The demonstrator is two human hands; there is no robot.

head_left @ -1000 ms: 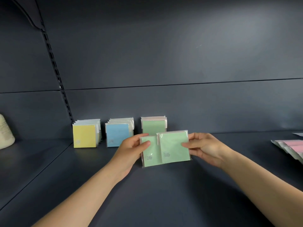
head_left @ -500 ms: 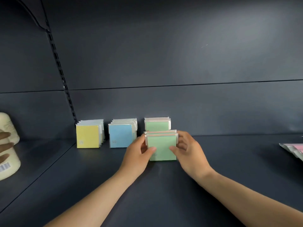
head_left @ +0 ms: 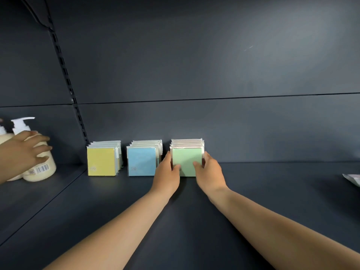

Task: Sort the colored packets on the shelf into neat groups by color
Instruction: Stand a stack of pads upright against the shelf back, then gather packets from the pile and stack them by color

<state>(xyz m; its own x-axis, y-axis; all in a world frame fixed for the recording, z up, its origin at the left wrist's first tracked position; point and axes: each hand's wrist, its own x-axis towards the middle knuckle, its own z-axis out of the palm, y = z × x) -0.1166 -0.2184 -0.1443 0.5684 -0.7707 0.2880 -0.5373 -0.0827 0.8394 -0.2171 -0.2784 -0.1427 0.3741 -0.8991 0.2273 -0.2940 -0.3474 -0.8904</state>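
The dark shelf [head_left: 272, 201] carries three rows of packets standing on edge against its back wall, each row running front to back with the coloured faces turned toward the camera. The yellow packets [head_left: 101, 161] stand furthest left, the blue packets [head_left: 141, 161] just beside them, and the green packets [head_left: 187, 160] furthest right of the three.

The step in hand looks like squaring up the green row — both hands bracket its front packet. The left hand [head_left: 168, 172] has its fingers along the left edge and its thumb on the face; the right hand [head_left: 209, 170] mirrors it on the right edge, so both are grasping the green packets between fingers and thumb. The front packet stands upright; being nearly square, it shows no clear long axis.

Next, I judge, the hands must let go without tipping the row, then reach for what lies at the far right edge [head_left: 353, 179] — pale packets, too cut off to tell the colour.

At far left another person's hand [head_left: 23, 152] grips a cream pump bottle [head_left: 40, 164].
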